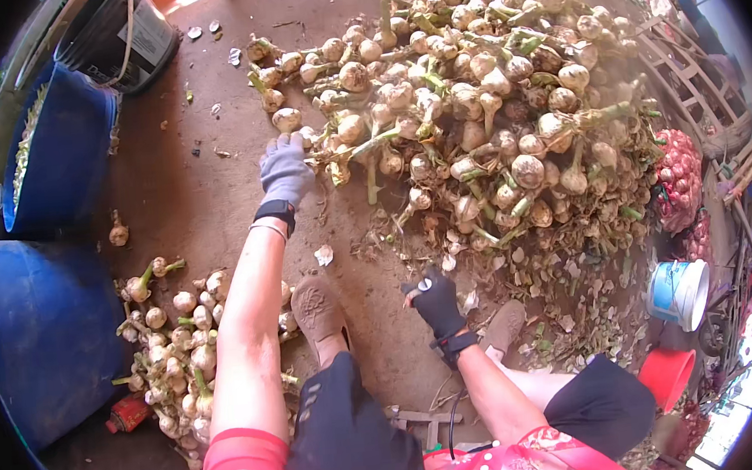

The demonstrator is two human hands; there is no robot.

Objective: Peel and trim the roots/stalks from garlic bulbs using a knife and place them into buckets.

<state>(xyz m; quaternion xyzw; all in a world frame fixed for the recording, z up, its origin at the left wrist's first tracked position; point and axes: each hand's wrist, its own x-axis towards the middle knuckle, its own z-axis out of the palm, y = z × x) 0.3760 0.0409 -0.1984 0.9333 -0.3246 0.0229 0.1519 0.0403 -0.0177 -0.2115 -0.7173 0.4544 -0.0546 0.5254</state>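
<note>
My left hand [286,166], in a grey glove with a dark wrist strap, reaches to the left edge of a large heap of garlic bulbs with stalks [465,102]. Its fingertips lie beside a garlic bulb [287,119]; whether they grip anything is hidden by the back of the hand. My right hand [437,300], in a black glove with bare fingertips, is curled above the floor between my shoes, near the heap's lower edge. A small pale round thing [425,284] shows at its fingers; what it belongs to is unclear. A smaller pile of garlic [183,356] lies left of my left forearm.
Blue plastic drums [45,327] and a black bucket [135,42] stand at the left, with a red container [128,413] below. At the right are red net bags of bulbs [678,178], a white bucket [679,294], a red bucket [667,378] and a wooden frame [695,77].
</note>
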